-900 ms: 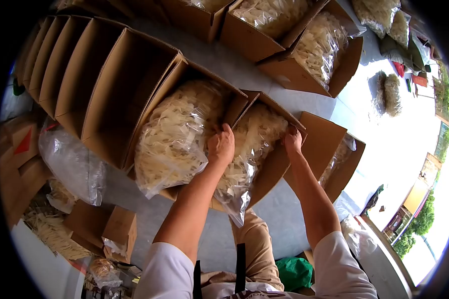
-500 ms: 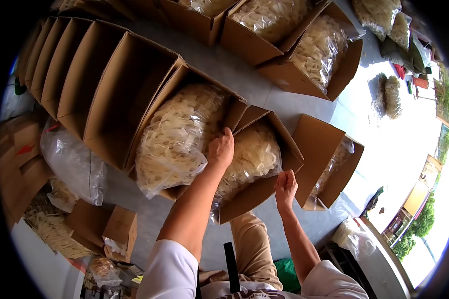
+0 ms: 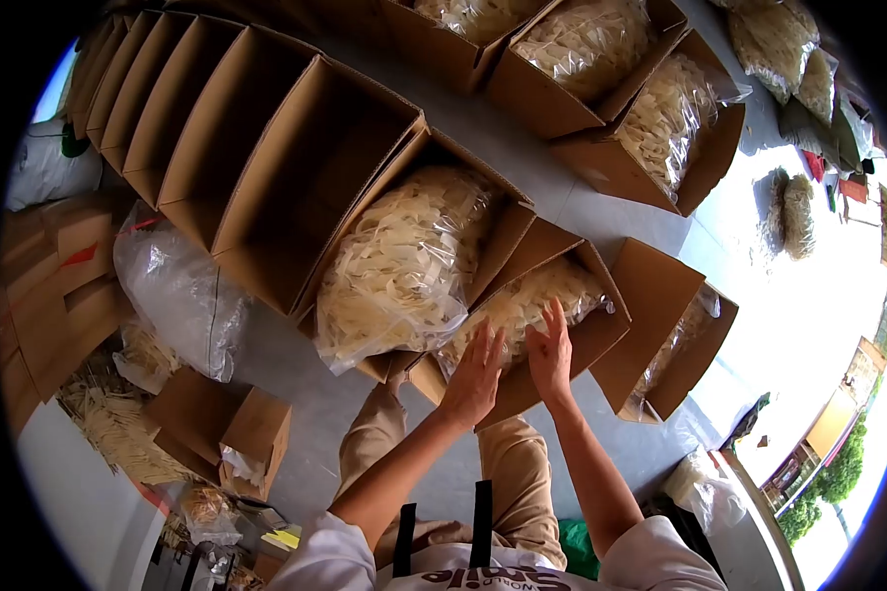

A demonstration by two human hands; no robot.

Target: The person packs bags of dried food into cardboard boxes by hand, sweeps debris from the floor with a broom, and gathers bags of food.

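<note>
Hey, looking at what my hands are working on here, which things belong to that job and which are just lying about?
Seem part of the job:
Filled bag of pale strips at your left hand and right hand
Open carton around it

Seem just lying about:
Green bag
White plastic bag, right
Small open box, lower left

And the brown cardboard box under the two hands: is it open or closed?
Open. No flap covers the top of the brown cardboard box, and the clear plastic bag of pale, flat pieces shows inside.
</note>
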